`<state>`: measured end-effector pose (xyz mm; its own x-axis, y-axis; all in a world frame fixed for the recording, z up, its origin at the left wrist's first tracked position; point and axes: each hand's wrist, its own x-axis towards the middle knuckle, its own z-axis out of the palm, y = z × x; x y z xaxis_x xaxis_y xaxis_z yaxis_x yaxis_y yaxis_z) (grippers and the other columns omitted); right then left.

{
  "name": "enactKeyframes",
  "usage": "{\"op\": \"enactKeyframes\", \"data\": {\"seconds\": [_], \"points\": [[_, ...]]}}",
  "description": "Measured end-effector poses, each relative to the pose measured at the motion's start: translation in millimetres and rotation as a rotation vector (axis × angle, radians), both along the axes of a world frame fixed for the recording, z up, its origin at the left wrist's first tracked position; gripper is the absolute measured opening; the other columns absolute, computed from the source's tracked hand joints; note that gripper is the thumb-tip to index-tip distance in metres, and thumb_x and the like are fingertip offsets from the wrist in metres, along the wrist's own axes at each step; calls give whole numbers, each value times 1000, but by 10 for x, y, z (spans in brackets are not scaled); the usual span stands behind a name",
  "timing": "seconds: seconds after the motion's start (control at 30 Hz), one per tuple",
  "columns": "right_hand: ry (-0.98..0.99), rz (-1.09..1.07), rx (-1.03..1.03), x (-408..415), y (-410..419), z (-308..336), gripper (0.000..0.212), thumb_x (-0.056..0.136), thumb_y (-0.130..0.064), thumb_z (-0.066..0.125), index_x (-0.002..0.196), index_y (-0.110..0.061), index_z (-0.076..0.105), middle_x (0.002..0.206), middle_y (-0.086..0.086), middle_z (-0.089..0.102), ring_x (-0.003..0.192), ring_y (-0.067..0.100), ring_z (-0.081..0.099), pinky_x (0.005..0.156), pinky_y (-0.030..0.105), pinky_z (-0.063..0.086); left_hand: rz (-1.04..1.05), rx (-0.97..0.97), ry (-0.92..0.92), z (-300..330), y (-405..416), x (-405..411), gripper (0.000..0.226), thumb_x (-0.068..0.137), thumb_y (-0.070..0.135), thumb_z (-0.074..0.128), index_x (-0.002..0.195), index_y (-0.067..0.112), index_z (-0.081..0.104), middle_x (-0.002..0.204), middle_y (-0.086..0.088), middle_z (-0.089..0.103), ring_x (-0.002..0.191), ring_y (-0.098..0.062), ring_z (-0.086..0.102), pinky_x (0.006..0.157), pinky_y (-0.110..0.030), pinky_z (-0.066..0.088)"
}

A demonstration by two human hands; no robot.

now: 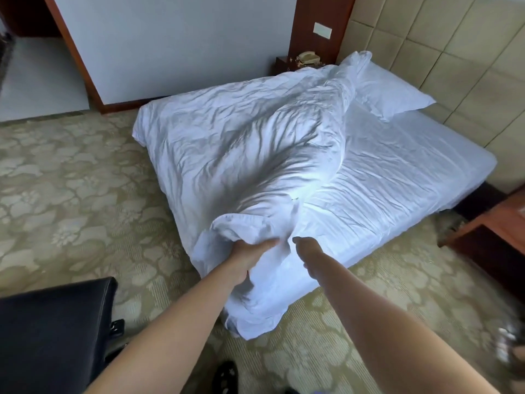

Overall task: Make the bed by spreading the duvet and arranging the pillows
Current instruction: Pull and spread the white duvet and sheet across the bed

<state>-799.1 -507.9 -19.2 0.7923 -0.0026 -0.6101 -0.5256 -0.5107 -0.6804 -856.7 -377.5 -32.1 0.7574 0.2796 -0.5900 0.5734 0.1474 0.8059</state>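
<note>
A white duvet [241,137] lies bunched over the left half of the bed, stretched from the headboard end down to the near corner, where it hangs to the floor. My left hand [250,255] grips a raised fold of the duvet at that near corner. My right hand [305,253] is right beside it, fingers curled into the same bunched edge; the fingertips are hidden in the cloth. The right half of the bed shows the bare white sheet [397,177]. One white pillow [389,92] lies at the head, partly under the duvet's top end.
A black chair seat [54,328] stands at the lower left on the patterned carpet [71,180]. A wooden table [494,237] sits at the right edge. A bedside stand with a telephone [308,58] is behind the bed, beside a padded wall [454,52].
</note>
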Motion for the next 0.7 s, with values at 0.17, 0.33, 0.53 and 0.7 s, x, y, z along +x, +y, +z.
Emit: {"op": "enactKeyframes", "data": {"seconds": [0.17, 0.33, 0.53, 0.7], "points": [[98, -96, 216, -98, -24, -100, 33, 99, -37, 32, 114, -17, 54, 113, 5, 57, 101, 26, 54, 79, 32, 40, -32, -60, -49, 278, -245, -244, 32, 48, 10, 62, 67, 16, 38, 64, 0, 30, 55, -12, 31, 51, -23, 26], [183, -173, 567, -51, -331, 70, 65, 85, -73, 37, 125, -25, 54, 123, -3, 59, 117, 23, 55, 104, 40, 42, -20, -191, 13, 514, -677, -583, 11, 47, 6, 54, 44, 16, 50, 51, 0, 45, 45, -16, 45, 51, -21, 32], [213, -252, 607, -69, -795, 144, 40, 87, -48, 62, 111, -16, 59, 96, -1, 61, 82, 16, 58, 69, 28, 46, 16, -254, 19, 498, -1109, -934, 26, 51, 4, 57, 77, 8, 61, 72, -8, 55, 68, -23, 56, 60, -24, 43], [26, -249, 419, -319, -976, 127, 47, 95, -31, 54, 132, -6, 40, 120, 4, 52, 114, 27, 53, 93, 33, 43, 118, -226, 27, 536, -1306, -1097, 36, 51, 2, 55, 87, 3, 58, 80, -11, 55, 64, -23, 58, 51, -20, 46]]}}
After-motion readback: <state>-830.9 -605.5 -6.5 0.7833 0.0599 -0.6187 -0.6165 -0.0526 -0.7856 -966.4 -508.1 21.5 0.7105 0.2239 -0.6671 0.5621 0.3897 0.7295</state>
